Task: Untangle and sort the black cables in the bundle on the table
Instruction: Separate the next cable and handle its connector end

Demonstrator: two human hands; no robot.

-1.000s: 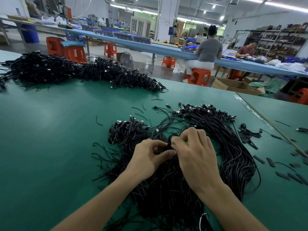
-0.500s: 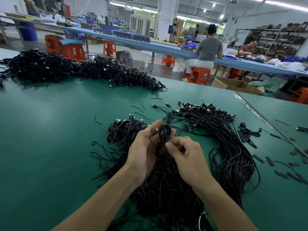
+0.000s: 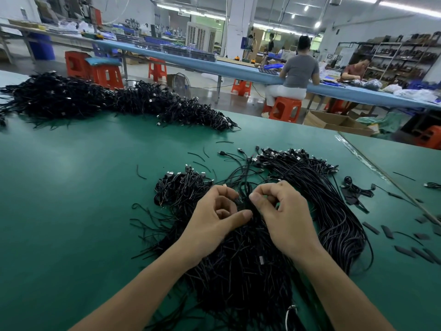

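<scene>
A person's left hand and right hand, equally near, pinch one thin black looped cable between them, its length running straight ahead over the tangled black bundle.

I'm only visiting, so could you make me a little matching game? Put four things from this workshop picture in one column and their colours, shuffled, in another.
Things:
1. table
2. cables
3. stool
4. far bench

Colours:
A. orange
B. black
C. light blue
D. green

Pairs: 1-D, 2-B, 3-A, 4-C.
</scene>
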